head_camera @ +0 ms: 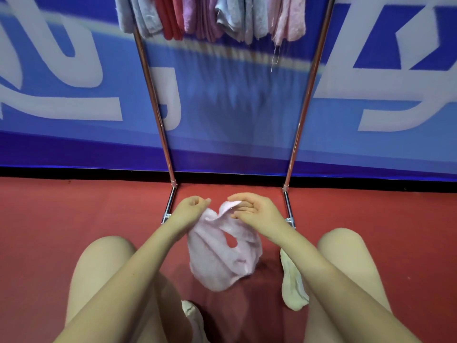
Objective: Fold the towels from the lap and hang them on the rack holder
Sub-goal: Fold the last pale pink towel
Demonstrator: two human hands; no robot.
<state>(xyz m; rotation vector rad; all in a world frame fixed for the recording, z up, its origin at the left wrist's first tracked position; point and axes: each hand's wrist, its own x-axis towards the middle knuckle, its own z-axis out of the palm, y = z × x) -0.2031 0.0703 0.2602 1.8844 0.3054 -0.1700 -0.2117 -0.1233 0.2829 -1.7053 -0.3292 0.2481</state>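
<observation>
A pink towel (pixel 222 253) hangs crumpled between the knees, above the red floor (pixel 74 219). The left hand (pixel 190 206) pinches one top edge; the right hand (pixel 249 209) holds the other. Best to find both corners and pull it flat before folding for the rack (pixel 158 115).

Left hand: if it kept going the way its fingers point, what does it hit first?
Probably the right hand. The left hand points across at it, both holding the pink towel, with only a raised towel fold between them. Depth is unclear.
</observation>
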